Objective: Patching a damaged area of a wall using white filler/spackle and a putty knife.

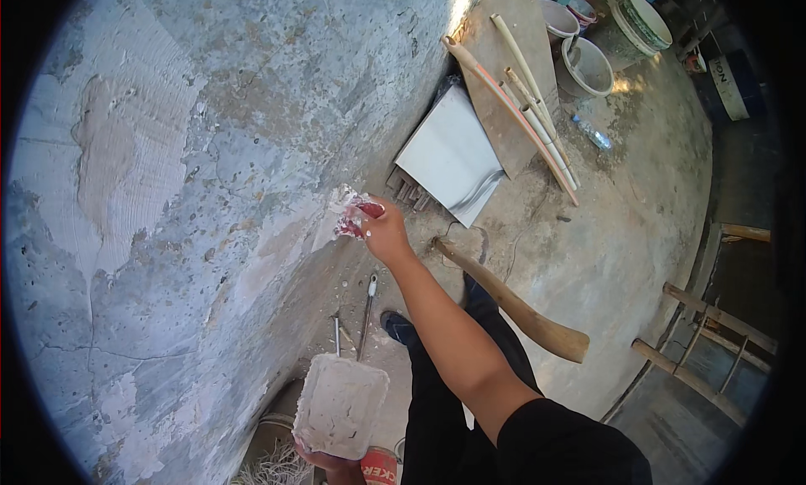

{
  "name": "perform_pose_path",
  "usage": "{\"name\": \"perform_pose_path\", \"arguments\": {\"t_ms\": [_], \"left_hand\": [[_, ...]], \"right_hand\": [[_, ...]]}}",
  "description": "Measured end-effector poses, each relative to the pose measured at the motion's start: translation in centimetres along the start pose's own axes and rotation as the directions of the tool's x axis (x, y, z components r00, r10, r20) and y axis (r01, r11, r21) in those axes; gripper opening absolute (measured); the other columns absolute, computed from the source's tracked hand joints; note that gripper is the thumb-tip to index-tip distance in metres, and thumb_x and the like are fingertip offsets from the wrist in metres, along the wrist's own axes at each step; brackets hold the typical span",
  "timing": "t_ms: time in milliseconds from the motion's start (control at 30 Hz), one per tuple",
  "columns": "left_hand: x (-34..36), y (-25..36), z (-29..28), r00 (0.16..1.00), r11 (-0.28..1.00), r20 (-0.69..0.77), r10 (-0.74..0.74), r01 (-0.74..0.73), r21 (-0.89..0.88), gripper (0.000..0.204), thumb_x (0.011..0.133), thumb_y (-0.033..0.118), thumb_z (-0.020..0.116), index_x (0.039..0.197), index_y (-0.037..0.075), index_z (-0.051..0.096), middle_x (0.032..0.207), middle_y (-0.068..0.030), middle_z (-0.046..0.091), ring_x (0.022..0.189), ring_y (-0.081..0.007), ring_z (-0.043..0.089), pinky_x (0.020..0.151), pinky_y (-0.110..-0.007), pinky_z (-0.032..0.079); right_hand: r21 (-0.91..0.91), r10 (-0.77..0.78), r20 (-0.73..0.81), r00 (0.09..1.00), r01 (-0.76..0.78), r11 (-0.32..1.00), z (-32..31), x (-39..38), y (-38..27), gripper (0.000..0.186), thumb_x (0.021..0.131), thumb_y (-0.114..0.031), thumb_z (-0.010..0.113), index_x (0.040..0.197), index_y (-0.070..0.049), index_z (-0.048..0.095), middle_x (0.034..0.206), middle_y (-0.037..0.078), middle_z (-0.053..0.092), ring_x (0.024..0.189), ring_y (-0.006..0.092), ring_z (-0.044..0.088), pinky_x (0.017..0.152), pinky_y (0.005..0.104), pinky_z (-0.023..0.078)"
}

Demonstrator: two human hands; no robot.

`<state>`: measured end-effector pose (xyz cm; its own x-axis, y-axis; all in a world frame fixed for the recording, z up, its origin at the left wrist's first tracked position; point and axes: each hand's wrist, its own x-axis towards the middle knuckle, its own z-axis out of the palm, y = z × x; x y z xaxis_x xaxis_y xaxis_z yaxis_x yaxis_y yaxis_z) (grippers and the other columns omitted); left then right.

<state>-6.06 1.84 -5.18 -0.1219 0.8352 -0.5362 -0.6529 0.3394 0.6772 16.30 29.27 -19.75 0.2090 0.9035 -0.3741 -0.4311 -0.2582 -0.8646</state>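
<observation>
My right hand (388, 232) is stretched out to the blue-grey wall (252, 91), its fingers closed round a red-handled scraper (351, 218). White paste coats the scraper, and its working edge is hard to make out against the wall. Pale patches of filler (143, 149) lie on the wall's surface. Low down, my left hand (329, 460) grips a shallow rectangular tub (342, 405) from beneath. The tub is crusted with pale filler, and most of the left hand's fingers are hidden by it.
Below my arm stands a curved wooden handle (520, 309). White sheets (453, 153), pipes (537, 116) and a board lie along the wall. Buckets (585, 68) stand at the back, near a plastic bottle (593, 133). A wooden ladder (705, 351) is at right. A red can (379, 466) is by the tub.
</observation>
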Motion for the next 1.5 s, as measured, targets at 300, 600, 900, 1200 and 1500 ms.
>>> {"name": "perform_pose_path", "arguments": {"t_ms": [300,600,900,1200,1500], "left_hand": [[0.0,0.0,1.0,0.996,1.0,0.086,-0.014,0.012,0.023,0.074,0.088,0.059,0.038,0.144,0.01,0.039,0.148,-0.0135,0.038,0.133,-0.0406,0.038,0.106,-0.061,0.032],[-0.1,0.4,1.3,1.0,1.0,0.011,-0.018,0.019,-0.018,0.075,0.088,0.061,0.039,0.144,0.011,0.039,0.148,-0.0127,0.038,0.133,-0.0405,0.038,0.107,-0.061,0.032],[0.4,0.5,1.4,0.997,0.999,0.059,-0.044,0.043,0.028,0.078,0.087,0.063,0.038,0.146,0.012,0.036,0.149,-0.0119,0.037,0.133,-0.0401,0.038,0.107,-0.06,0.032],[0.4,1.0,2.9,0.996,0.999,0.086,-0.037,0.035,0.019,0.08,0.086,0.065,0.04,0.145,0.011,0.038,0.147,-0.0122,0.04,0.133,-0.0395,0.039,0.107,-0.06,0.033],[-0.1,0.8,2.0,0.999,0.999,0.033,-0.031,0.031,0.012,0.08,0.085,0.064,0.041,0.144,0.01,0.039,0.147,-0.0132,0.04,0.132,-0.0399,0.04,0.106,-0.06,0.034]], "right_hand": [[-0.349,-0.043,-0.373,0.927,-0.098,0.932,-7.7,2.4,7.8,0.014,0.081,-0.005,0.062,0.093,0.0,0.068,0.079,0.014,0.069,0.069,0.0235,0.065,0.065,0.0352,0.049],[-0.543,-0.305,-0.275,0.912,0.115,0.832,-0.5,-1.0,0.0,0.013,0.085,-0.007,0.06,0.092,0.003,0.064,0.084,0.021,0.064,0.078,0.0362,0.063,0.069,0.0402,0.048],[-0.588,-0.355,-0.014,0.935,0.279,0.76,4.6,-8.4,1.8,0.01,0.082,-0.004,0.062,0.088,0.003,0.061,0.089,0.02,0.058,0.08,0.0411,0.058,0.072,0.0453,0.047],[-0.568,-0.401,0.108,0.909,0.388,0.726,-0.6,-9.7,1.2,0.01,0.081,-0.003,0.061,0.09,0.002,0.063,0.089,0.019,0.06,0.086,0.0398,0.059,0.075,0.0438,0.049],[-0.641,-0.399,-0.145,0.905,0.222,0.735,3.9,-4.0,0.9,0.011,0.08,-0.001,0.059,0.09,0.004,0.059,0.097,0.021,0.057,0.09,0.0412,0.058,0.081,0.0445,0.049]]}}
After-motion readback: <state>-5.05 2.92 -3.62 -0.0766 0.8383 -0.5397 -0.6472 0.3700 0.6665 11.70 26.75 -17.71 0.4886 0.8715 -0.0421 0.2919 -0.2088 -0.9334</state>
